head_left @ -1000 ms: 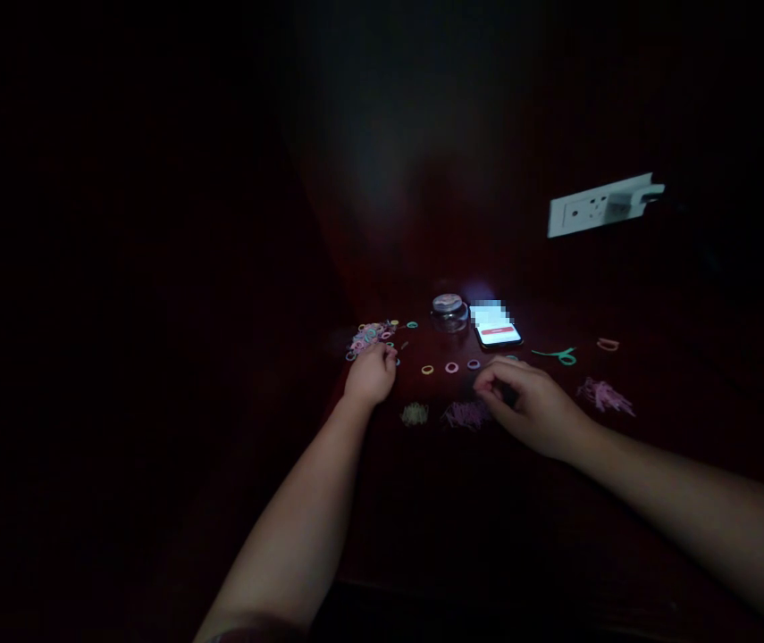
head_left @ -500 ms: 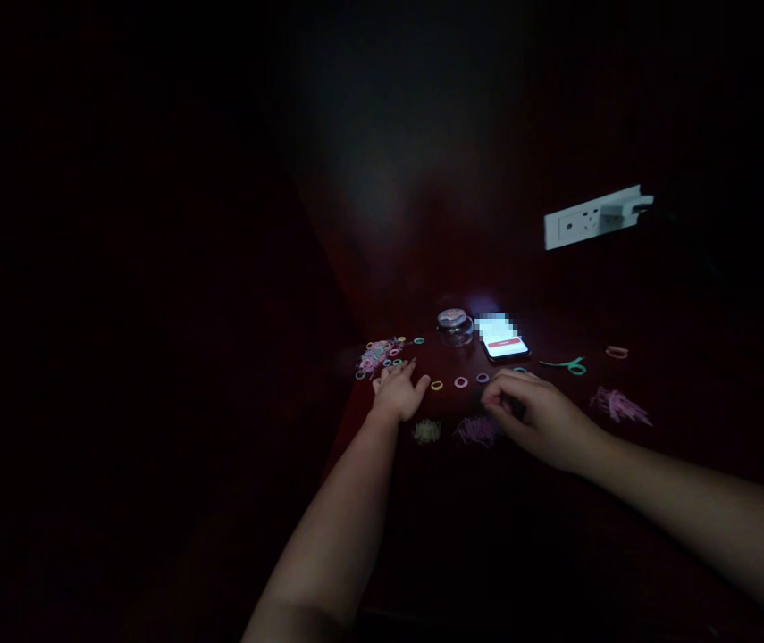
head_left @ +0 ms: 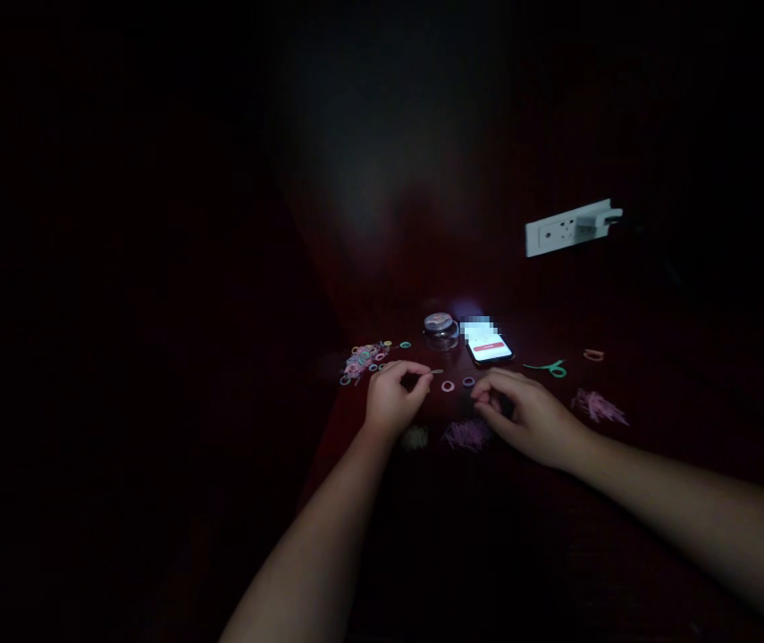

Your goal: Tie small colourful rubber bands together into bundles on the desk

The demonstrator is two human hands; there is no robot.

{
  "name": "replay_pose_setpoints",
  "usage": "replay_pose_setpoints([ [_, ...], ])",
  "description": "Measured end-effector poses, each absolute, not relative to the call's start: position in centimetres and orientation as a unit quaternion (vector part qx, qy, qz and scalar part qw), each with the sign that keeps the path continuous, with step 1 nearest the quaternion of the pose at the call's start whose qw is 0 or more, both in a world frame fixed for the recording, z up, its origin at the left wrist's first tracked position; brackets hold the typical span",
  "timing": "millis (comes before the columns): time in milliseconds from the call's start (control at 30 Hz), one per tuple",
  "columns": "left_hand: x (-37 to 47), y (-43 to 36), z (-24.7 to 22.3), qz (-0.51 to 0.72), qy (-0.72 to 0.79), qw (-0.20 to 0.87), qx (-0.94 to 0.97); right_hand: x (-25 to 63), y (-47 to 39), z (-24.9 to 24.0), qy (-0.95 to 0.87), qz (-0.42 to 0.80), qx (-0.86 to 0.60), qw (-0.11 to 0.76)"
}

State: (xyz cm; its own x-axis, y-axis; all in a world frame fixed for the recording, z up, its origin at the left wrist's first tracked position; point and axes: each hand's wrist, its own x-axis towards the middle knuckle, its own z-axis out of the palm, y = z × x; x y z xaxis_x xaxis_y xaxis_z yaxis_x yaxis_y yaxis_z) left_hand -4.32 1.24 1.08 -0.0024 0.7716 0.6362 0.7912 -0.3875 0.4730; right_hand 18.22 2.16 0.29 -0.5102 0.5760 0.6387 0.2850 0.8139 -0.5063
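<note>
My left hand (head_left: 396,395) pinches a small yellow ring (head_left: 436,371) at its fingertips. Over the dark red table, my right hand (head_left: 525,415) has its fingers curled together; what they hold, if anything, is too small to tell. Between the hands lie a pink ring (head_left: 448,387) and a purple ring (head_left: 468,382). A mixed pile of coloured bands (head_left: 363,360) sits beyond my left hand. Nearer me are a yellowish pile (head_left: 415,437) and a purple pile of thin bands (head_left: 465,435).
Behind the rings stand a lidded clear jar (head_left: 440,331) and a lit phone (head_left: 487,341). Green scissors (head_left: 556,368), a pinkish band (head_left: 594,355) and a pink pile (head_left: 600,406) lie at the right. A power socket (head_left: 566,229) is on the wall.
My left hand has gone from spread fingers to a pinch on the yellow ring, which is lifted from its place in the row. The whole view has shifted slightly.
</note>
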Motion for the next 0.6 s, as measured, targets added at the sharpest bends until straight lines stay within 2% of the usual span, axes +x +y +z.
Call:
replay_pose_setpoints([
  [233,0.2,-1.4,2.5,-0.448,-0.423,0.023,-0.787,18.2,2.0,0.3,-0.821,0.218,-0.266,0.456],
  [600,-0.1,-1.4,2.3,-0.475,-0.411,0.021,-0.778,18.5,1.9,0.6,-0.835,0.178,-0.256,0.454],
])
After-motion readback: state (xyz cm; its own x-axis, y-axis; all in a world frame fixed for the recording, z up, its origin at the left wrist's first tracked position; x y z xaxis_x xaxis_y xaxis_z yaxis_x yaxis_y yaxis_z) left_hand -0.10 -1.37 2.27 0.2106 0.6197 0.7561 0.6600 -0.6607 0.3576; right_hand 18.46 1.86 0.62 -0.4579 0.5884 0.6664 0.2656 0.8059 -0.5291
